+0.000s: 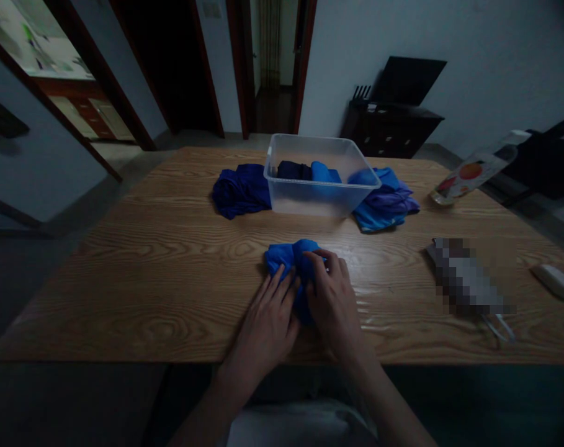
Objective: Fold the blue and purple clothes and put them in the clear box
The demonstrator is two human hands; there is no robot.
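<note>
A bright blue cloth, bunched and partly folded, lies on the wooden table in front of me. Flat on its left side rests my left hand, fingers stretched out and slightly apart. My right hand has its fingers curled and closed on the cloth's right part. Between and under my hands, some of the cloth is hidden. Beyond it stands a clear plastic box holding a dark rolled cloth and a blue rolled cloth.
A dark blue cloth lies crumpled left of the box, and a blue and purple cloth pile on its right. Further right are a clear bottle, a blurred-out flat object with a strap, and a white object.
</note>
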